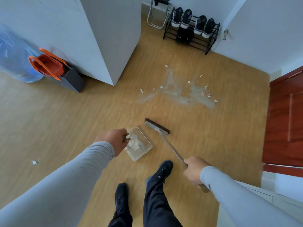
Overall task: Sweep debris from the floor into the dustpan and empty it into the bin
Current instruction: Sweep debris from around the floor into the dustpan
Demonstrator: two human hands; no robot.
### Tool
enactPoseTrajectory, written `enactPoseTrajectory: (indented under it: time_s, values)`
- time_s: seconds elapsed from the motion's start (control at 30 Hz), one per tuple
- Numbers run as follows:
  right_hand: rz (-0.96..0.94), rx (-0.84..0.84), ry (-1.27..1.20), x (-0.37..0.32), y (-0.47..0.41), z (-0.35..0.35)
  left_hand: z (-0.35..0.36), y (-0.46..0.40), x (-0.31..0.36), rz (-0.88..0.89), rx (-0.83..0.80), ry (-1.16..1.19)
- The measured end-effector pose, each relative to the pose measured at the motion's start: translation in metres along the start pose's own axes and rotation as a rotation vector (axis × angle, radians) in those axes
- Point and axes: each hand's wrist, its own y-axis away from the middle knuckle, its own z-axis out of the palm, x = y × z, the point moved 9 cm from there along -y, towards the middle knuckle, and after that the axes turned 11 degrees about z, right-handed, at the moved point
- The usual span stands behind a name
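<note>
My left hand [113, 140] grips the handle of a clear dustpan [139, 145], which hangs just above the wooden floor in front of my feet and holds some pale debris. My right hand [193, 171] grips the long handle of a broom [157, 126]; its dark-bristled head sits just right of the dustpan. Ahead lies a whitish dust smear [177, 92] with several small white scraps [141, 90] scattered around it. Another scrap [34, 162] lies far left. No bin is plainly visible.
A grey bag with orange handles [55, 69] and a blue plastic sack [14, 54] stand at the left by a white cabinet [105, 38]. A shoe rack [191, 31] and folded stool [157, 15] sit at the back wall. A red-brown door [285, 118] is on the right.
</note>
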Motion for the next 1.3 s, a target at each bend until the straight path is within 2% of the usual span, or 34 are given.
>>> enactPoseTrajectory:
  time_s: [0.07, 0.17, 0.3, 0.37, 0.43, 0.53, 0.6, 0.67, 0.8, 1.03, 1.3]
  values:
    - [0.014, -0.107, -0.167, 0.037, 0.007, -0.017, -0.005, 0.001, -0.005, -0.016, 0.006, 0.016]
    - [0.048, -0.155, -0.358, 0.087, 0.024, -0.043, -0.002, 0.007, -0.002, -0.009, 0.020, 0.010]
    - [0.014, -0.017, -0.296, 0.067, 0.020, -0.039, 0.002, 0.010, 0.002, -0.003, 0.030, 0.021]
    - [-0.003, 0.090, -0.194, 0.038, 0.005, -0.031, 0.000, 0.009, -0.002, -0.009, 0.027, 0.011]
    - [-0.006, 0.124, -0.082, 0.009, -0.004, -0.016, 0.001, 0.010, -0.005, -0.009, 0.026, 0.009]
    - [-0.012, -0.007, 0.005, 0.001, 0.000, 0.007, 0.004, 0.010, -0.004, 0.003, 0.029, -0.003]
    - [-0.013, -0.121, -0.086, 0.027, 0.013, 0.000, 0.004, 0.010, -0.001, 0.010, 0.028, -0.013]
    - [-0.021, -0.161, -0.213, 0.064, 0.022, -0.020, 0.003, 0.009, 0.000, 0.017, 0.023, -0.021]
    - [-0.007, -0.144, -0.317, 0.106, 0.048, -0.035, 0.006, 0.011, -0.001, 0.025, 0.032, -0.025]
    - [-0.001, 0.027, -0.272, 0.062, 0.029, -0.017, 0.006, 0.010, -0.002, 0.030, 0.071, -0.014]
    - [0.010, -0.123, -0.140, 0.066, 0.032, 0.002, 0.005, 0.009, -0.001, 0.021, 0.083, -0.013]
